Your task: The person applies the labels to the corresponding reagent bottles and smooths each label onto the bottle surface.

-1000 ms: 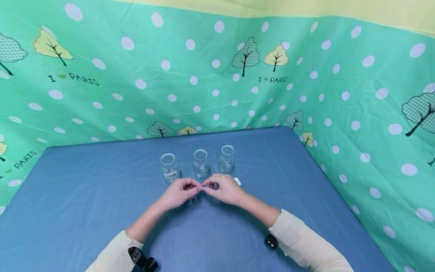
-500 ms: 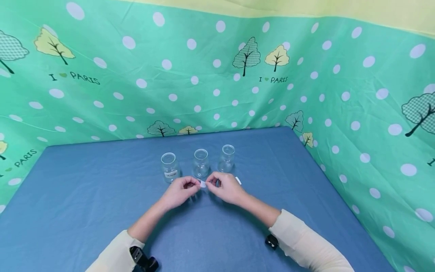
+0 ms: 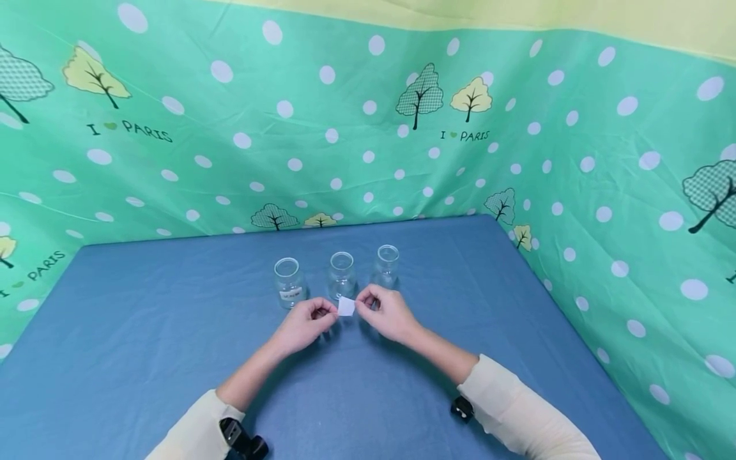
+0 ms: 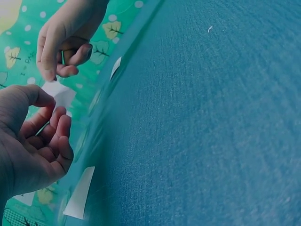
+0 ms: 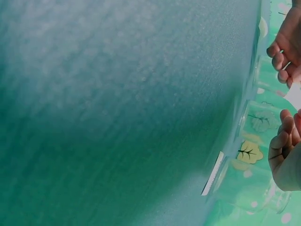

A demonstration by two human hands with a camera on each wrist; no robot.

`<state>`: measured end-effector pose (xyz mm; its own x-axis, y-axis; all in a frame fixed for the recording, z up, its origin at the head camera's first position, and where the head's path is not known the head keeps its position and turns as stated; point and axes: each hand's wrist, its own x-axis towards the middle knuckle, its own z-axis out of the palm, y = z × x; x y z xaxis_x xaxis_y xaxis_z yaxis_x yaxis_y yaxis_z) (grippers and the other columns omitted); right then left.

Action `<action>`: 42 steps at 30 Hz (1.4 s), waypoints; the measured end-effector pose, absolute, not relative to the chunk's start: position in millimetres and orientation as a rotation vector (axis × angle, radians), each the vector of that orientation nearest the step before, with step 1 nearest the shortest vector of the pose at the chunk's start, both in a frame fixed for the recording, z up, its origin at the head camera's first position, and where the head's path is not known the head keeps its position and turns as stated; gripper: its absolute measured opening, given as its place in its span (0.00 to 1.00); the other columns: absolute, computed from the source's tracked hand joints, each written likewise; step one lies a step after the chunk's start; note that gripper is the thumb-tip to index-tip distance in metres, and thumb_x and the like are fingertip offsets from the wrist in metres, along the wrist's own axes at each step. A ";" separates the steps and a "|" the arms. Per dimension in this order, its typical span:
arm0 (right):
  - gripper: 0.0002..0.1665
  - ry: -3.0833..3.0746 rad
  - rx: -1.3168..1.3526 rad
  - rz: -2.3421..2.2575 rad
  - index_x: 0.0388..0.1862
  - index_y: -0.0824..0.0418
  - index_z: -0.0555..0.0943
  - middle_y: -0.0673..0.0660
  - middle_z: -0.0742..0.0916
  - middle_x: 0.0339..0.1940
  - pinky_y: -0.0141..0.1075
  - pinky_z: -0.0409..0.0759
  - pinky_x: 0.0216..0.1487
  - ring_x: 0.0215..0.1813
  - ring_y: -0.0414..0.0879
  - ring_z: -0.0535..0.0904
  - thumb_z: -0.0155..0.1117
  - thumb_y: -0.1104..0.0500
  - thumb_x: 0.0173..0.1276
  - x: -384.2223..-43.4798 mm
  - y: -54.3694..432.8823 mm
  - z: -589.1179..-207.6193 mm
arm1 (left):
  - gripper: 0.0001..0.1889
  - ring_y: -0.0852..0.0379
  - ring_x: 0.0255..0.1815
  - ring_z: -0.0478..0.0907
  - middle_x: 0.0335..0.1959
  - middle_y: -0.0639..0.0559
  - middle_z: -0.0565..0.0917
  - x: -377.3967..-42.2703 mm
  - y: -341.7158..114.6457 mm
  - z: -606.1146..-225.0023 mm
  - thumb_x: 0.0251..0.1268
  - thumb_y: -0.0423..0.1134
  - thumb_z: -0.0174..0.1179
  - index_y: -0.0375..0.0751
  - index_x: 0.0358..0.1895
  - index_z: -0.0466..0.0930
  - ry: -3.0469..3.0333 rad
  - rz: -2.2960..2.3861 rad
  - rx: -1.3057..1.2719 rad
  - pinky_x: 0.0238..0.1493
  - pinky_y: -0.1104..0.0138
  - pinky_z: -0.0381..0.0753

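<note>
White paper slip [image 3: 346,306], lower centre of head view: pinched at opposite edges by left hand [image 3: 303,327] and right hand [image 3: 392,315]; presumably light, flimsy; adhesive indiscernible; grip corners.
</note>
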<state>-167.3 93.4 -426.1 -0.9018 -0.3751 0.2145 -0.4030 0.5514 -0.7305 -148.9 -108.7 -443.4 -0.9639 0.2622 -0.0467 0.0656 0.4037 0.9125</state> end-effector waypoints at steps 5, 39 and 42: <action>0.02 -2.736 0.642 1.336 0.31 0.56 0.80 0.50 0.82 0.24 0.27 0.69 0.25 0.23 0.38 0.70 0.60 0.61 0.62 -167.2 94.0 -425.2 | 0.06 0.56 0.24 0.75 0.28 0.42 0.81 -146.9 -109.3 -440.1 0.62 0.35 0.57 0.36 0.36 0.79 2.472 1.560 0.297 0.25 0.70 0.73; 0.03 -2.668 0.381 1.391 0.29 0.57 0.80 0.50 0.80 0.22 0.27 0.67 0.27 0.24 0.39 0.70 0.60 0.60 0.61 -172.1 107.7 -424.5 | 0.04 0.58 0.23 0.76 0.24 0.46 0.81 -145.6 -105.6 -443.2 0.60 0.35 0.57 0.39 0.35 0.78 2.509 1.481 0.200 0.26 0.69 0.73; 0.03 -2.670 0.366 1.382 0.29 0.57 0.80 0.50 0.80 0.22 0.27 0.67 0.26 0.24 0.39 0.70 0.59 0.60 0.61 -172.3 107.9 -424.9 | 0.04 0.59 0.23 0.75 0.24 0.47 0.80 -146.4 -104.5 -445.0 0.60 0.36 0.57 0.39 0.35 0.79 2.507 1.469 0.199 0.26 0.68 0.73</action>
<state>-172.3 107.9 -424.9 -0.9645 -0.1606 0.2096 -0.2638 0.5558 -0.7884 -146.4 -104.5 -445.0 -0.9647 0.2308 -0.1272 0.0017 0.4883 0.8727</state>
